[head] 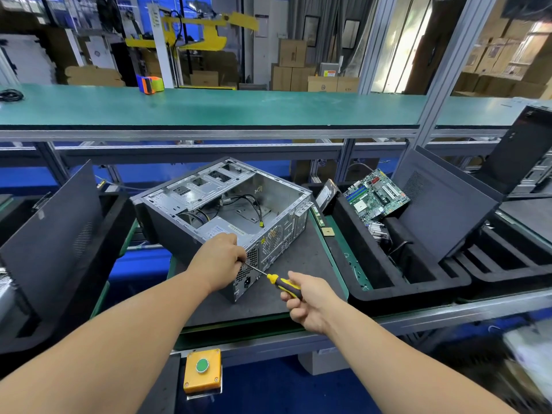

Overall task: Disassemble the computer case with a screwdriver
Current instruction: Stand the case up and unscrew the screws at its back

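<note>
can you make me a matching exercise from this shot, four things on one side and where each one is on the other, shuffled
Things:
1. screwdriver
2. motherboard
3. computer case
4. green push button

Places:
A. lying open on its side on the dark mat
B. in a yellow box at the near edge of the bench
C. leaning in the black foam tray to the right
D. handle gripped by the right hand, shaft steadied by the left hand

Right pairs: 1-D, 2-C, 3-A, 4-B
</note>
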